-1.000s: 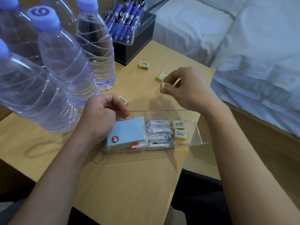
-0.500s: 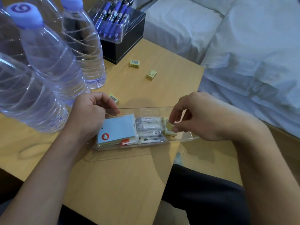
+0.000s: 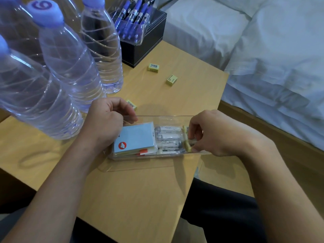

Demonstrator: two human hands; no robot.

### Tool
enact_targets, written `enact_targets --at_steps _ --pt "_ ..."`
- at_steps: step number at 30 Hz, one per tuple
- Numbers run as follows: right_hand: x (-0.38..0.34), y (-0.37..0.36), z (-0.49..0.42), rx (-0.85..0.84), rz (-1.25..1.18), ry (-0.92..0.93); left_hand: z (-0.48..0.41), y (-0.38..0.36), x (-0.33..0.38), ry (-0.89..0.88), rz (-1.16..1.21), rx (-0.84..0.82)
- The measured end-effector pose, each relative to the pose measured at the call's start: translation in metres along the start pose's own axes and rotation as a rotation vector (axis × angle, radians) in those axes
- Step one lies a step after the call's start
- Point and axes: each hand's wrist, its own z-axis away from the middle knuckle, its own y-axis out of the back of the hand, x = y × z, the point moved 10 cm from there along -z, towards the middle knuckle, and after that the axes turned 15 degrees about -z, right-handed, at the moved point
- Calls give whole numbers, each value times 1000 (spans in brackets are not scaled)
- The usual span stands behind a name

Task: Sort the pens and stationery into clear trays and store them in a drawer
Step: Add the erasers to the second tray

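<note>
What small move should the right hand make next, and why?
Probably release the small yellow eraser that the right hand pinches: it is already inside the clear plastic tray, which the left hand holds, and three loose yellow erasers wait on the wooden table.

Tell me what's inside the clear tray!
The clear tray holds a blue notepad, white erasers and yellow erasers pinched by the right hand. What lies under the notepad or behind the fingers is hidden.
</note>
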Motion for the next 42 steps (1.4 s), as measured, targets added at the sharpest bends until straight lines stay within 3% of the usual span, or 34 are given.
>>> enact_targets --at_steps 9,17,23,33,42 --pt "0 22 10 30 -48 41 -1 0 0 -4 -10 6" --pt "-63 50 -10 317 -247 325 3 1 5 -20 -3 18" --pt "-112 14 -66 292 -212 439 5 0 1 -15 43 -5" --pt "-109 -14 -110 258 -218 348 7 -1 7 -52 81 -45" --pt "-49 66 -35 427 -383 389 3 -4 2 -28 49 -27"
